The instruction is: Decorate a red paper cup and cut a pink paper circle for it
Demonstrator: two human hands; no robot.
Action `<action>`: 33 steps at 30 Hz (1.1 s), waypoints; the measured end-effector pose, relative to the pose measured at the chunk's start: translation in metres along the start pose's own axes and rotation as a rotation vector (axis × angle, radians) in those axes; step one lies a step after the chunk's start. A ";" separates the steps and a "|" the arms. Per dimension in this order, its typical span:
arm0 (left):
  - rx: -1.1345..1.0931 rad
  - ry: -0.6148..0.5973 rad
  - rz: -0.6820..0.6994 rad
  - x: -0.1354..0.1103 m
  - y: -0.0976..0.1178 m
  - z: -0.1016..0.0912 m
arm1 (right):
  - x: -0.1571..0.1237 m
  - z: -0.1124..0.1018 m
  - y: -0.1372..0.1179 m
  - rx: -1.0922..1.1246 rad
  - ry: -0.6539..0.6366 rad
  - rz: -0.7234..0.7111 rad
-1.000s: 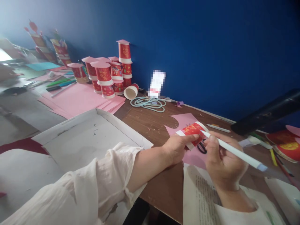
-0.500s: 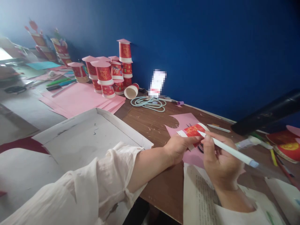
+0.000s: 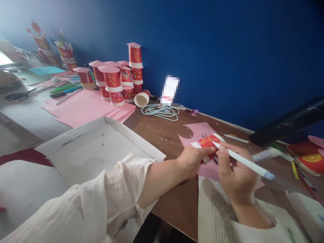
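Note:
My left hand (image 3: 191,161) is closed around a red paper cup (image 3: 209,141) with a gold pattern and white ends, tilted on its side. My right hand (image 3: 238,172) grips a white marker pen (image 3: 249,163) with a pale blue end. The pen's tip is at the cup's red side; whether it touches, I cannot tell. Below the cup lies a pink paper sheet (image 3: 199,128) with a rounded cut-out. Dark scissors seem to lie on this sheet, mostly hidden by the hands and cup.
Stacked red cups (image 3: 112,80) with pink paper tops stand by the blue wall. Pink sheets (image 3: 73,104) and a shallow white box lid (image 3: 83,148) lie to the left. A coiled cable (image 3: 162,113) sits near a blurred-out phone (image 3: 170,89). A black tube (image 3: 291,119) leans at right.
My right hand and the marker have shifted slightly to the left along the cup. The left hand and cup have barely moved.

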State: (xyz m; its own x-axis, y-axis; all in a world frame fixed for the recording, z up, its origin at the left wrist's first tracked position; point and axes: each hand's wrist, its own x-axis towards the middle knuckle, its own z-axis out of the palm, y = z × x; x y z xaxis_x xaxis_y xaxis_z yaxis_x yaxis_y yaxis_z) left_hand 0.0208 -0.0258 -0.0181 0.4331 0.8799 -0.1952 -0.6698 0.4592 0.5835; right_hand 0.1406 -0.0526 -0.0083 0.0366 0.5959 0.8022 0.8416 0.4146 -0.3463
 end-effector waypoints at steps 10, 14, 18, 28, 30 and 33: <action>-0.143 0.024 -0.035 -0.002 0.005 0.005 | -0.001 -0.001 0.001 -0.005 -0.007 -0.020; -0.147 0.005 -0.059 -0.001 0.005 0.003 | -0.002 -0.001 0.003 -0.004 -0.007 -0.020; -0.138 0.014 -0.060 0.002 0.003 -0.001 | -0.001 -0.002 0.002 0.011 -0.015 -0.005; -0.162 0.010 -0.049 0.000 0.005 0.001 | -0.001 -0.003 0.000 -0.004 -0.008 0.016; -0.166 0.009 -0.047 0.001 0.004 0.000 | -0.002 -0.003 -0.001 -0.004 0.003 0.011; -0.180 0.018 -0.057 0.003 0.004 0.000 | -0.002 -0.003 -0.001 0.000 -0.005 0.024</action>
State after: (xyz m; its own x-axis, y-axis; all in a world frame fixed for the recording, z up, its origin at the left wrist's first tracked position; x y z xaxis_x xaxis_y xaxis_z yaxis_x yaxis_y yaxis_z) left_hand 0.0195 -0.0216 -0.0167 0.4633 0.8533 -0.2391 -0.7424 0.5211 0.4210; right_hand 0.1419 -0.0563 -0.0079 0.0535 0.6092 0.7912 0.8403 0.4006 -0.3653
